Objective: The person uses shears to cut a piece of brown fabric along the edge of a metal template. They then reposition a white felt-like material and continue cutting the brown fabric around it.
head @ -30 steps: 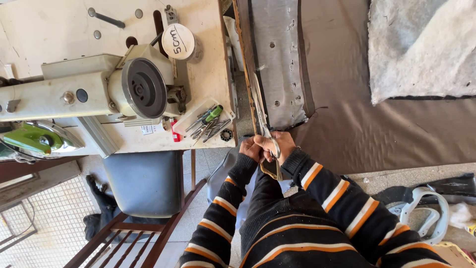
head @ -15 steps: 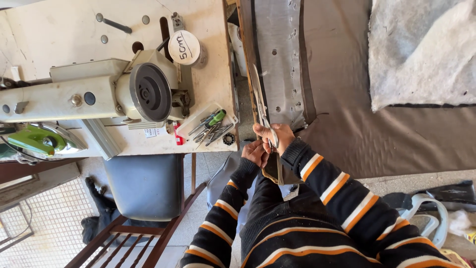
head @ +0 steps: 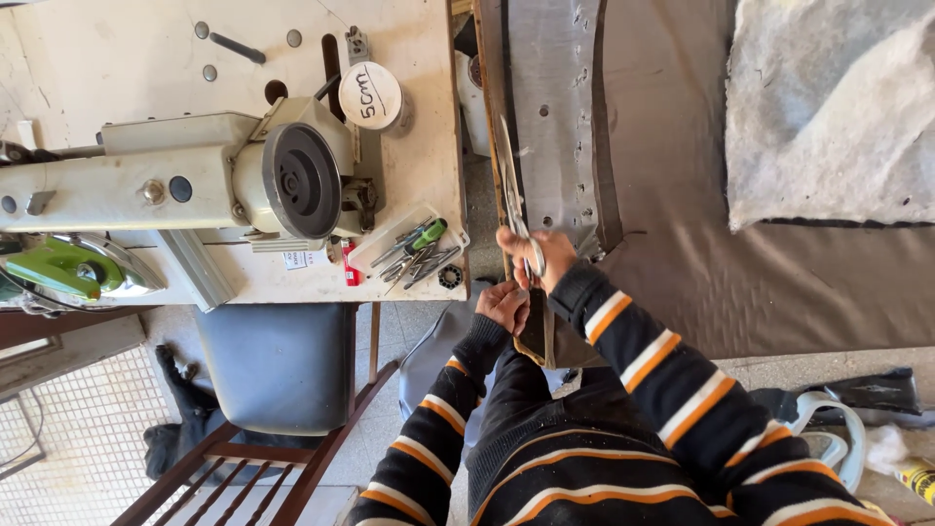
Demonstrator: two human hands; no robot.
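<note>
My right hand (head: 542, 255) grips a pair of scissors (head: 512, 195) whose blades point away from me, along the left edge of a long grey panel (head: 550, 117). Just below it, my left hand (head: 504, 304) pinches the near end of a dark strip (head: 534, 329) with a pale edge that hangs toward my lap. The two hands are close together, at the gap between the sewing table and the panel. Both arms wear black sleeves with orange and white stripes.
A cream sewing machine (head: 175, 180) stands on the table (head: 419, 117) at left, with a clear tray of small tools (head: 409, 251) near its front corner. A green iron (head: 63, 265) and a blue-seated wooden chair (head: 278, 365) are lower left. Dark fabric (head: 740, 282) and grey felt (head: 828, 107) lie right.
My right hand and the scissors have moved a little farther from me along the panel's edge. My left hand now sits lower than the right, apart from it.
</note>
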